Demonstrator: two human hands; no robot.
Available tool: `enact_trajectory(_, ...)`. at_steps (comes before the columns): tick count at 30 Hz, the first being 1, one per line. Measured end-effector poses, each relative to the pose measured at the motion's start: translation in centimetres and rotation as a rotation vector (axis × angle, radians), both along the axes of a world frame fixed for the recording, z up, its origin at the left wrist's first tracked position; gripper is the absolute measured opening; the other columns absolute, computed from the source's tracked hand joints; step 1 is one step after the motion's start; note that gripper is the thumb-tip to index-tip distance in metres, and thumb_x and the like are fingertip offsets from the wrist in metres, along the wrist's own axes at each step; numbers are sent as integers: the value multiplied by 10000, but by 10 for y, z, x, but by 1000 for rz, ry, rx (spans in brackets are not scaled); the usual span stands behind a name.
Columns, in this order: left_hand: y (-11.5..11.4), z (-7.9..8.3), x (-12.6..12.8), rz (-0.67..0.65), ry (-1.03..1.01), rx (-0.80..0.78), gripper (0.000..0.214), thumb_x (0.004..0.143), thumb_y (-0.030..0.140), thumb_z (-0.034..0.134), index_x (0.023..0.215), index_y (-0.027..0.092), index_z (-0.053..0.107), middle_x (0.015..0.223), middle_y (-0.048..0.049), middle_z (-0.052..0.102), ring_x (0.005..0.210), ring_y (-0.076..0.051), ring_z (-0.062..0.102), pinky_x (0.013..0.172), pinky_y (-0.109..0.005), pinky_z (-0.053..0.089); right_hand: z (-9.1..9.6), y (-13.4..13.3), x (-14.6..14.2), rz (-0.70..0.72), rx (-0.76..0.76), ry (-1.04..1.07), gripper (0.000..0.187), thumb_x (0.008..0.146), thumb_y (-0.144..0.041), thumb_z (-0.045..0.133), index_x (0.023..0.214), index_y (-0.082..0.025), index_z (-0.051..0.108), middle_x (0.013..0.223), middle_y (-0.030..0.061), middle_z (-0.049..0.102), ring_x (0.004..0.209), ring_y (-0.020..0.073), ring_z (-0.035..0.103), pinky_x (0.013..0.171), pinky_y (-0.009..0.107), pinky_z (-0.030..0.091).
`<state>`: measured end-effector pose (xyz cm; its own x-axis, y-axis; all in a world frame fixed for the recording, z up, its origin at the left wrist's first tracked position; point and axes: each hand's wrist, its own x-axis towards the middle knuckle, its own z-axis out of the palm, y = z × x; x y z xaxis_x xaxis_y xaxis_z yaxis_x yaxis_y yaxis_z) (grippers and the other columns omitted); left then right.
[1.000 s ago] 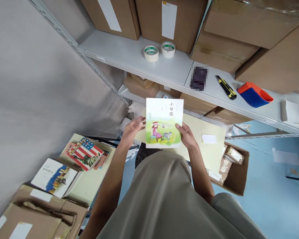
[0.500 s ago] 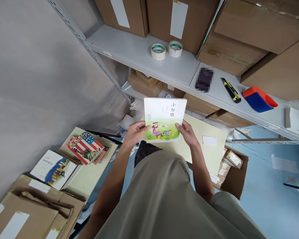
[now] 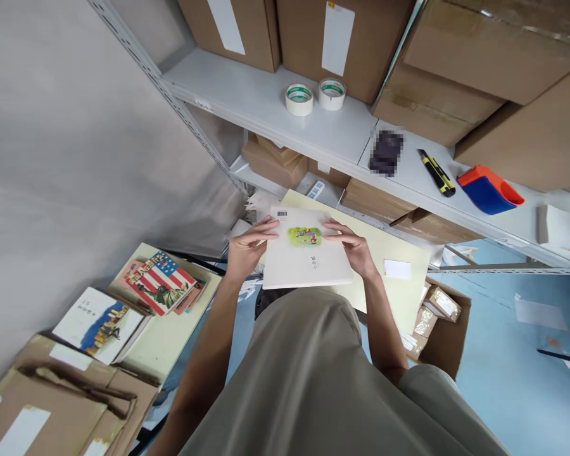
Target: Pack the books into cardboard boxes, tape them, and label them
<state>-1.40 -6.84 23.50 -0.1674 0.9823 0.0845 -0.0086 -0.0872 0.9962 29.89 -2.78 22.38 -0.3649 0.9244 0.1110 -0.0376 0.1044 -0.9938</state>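
Note:
A thin white book (image 3: 297, 266) is held out in front of my body, above the edge of the pale table (image 3: 389, 297). Its back cover faces up, with a small green picture in the middle, a barcode near the far left corner and upside-down lettering. My left hand (image 3: 249, 247) grips the left edge, fingers lying over the cover. On the opposite edge, my right hand (image 3: 354, 246) holds it the same way. Both thumbs are hidden under the book. A white label (image 3: 398, 269) lies on the table to the right.
A grey shelf (image 3: 247, 82) ahead bears two tape rolls (image 3: 299, 100), a yellow-black cutter (image 3: 437, 173), a blue-orange holder (image 3: 489, 189) and cartons (image 3: 342, 38). Books (image 3: 161, 282) and flattened cardboard (image 3: 57, 405) lie at left. An open box (image 3: 456, 335) of wrapped packages stands right.
The book has been turned over, from its illustrated front cover to its back cover, and sits slightly lower and flatter. Both hands have shifted their grip toward its far part.

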Motion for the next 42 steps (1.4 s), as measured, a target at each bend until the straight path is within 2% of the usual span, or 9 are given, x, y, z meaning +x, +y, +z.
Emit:
enact_trajectory(3, -1, -2, -2, 19, 50, -2, 353, 777, 596, 1017, 872, 268, 929, 1110, -122, 896, 1283, -361, 804, 1232, -546, 603, -2, 0, 4, -20, -7, 21, 394, 921, -700, 933, 1158, -385, 946, 1419, 61, 849, 1517, 362, 698, 1273, 577, 587)
enact_trajectory(6, -2, -3, -5, 46, 102, -89, 445, 708, 581, 1062, 909, 209, 923, 994, -108, 889, 1015, -331, 836, 996, -468, 694, -7, -1, 7, -82, -61, 5, 447, 904, -707, 940, 1141, -328, 952, 1150, 52, 897, 1111, 306, 834, 1009, 469, 712)
enact_trajectory(9, -4, -3, -6, 7, 78, -159, 516, 682, 583, 1084, 956, 177, 919, 964, -102, 885, 909, -303, 817, 851, -414, 700, -10, -2, 10, -100, -123, -38, 437, 924, -689, 919, 1115, -297, 950, 957, 11, 863, 822, 223, 758, 792, 400, 726)
enact_trajectory(12, -5, -3, -4, -48, 38, -179, 581, 714, 606, 1072, 1047, 156, 913, 985, -121, 885, 909, -290, 820, 839, -391, 700, -10, -4, 11, -99, -154, -34, 473, 911, -688, 922, 1164, -288, 940, 916, -2, 834, 777, 190, 696, 747, 385, 733)
enact_trajectory(18, -5, -5, -1, -59, 36, -107, 957, 800, 639, 1026, 1580, 176, 722, 981, -77, 871, 835, -200, 791, 778, -288, 659, -4, -7, 9, -193, -190, -4, 953, 907, -614, 951, 1736, -315, 588, 648, -101, 595, 611, 140, 481, 513, 271, 600)
enact_trajectory(24, -4, -7, -7, -102, 88, -163, 716, 915, 771, 854, 1287, 160, 879, 1041, -117, 881, 822, -214, 789, 720, -313, 667, -2, -7, 15, -235, -141, -38, 445, 1025, -670, 775, 1242, -294, 876, 818, -3, 767, 646, 152, 605, 583, 295, 593)
enact_trajectory(29, 2, -2, -4, -89, 53, -173, 723, 698, 696, 1040, 1151, 156, 876, 1004, -132, 886, 884, -251, 829, 782, -327, 676, 1, -8, 14, -133, -207, 13, 511, 828, -615, 975, 1170, -258, 845, 902, 37, 869, 753, 210, 769, 642, 313, 614)
enact_trajectory(35, 4, 7, 9, -2, 91, -255, 557, 863, 729, 912, 853, 190, 772, 609, -45, 739, 525, -163, 655, 553, -276, 560, 10, -13, -6, -237, -287, -33, 604, 885, -779, 895, 709, -251, 661, 566, 22, 725, 445, 137, 543, 424, 277, 384)
enact_trajectory(42, 1, -3, 10, 3, 118, -296, 594, 898, 784, 841, 889, 200, 734, 684, -74, 788, 587, -190, 729, 540, -267, 559, 8, -20, -14, -228, -309, -47, 664, 879, -873, 859, 733, -261, 647, 565, 6, 711, 465, 140, 554, 440, 282, 388)
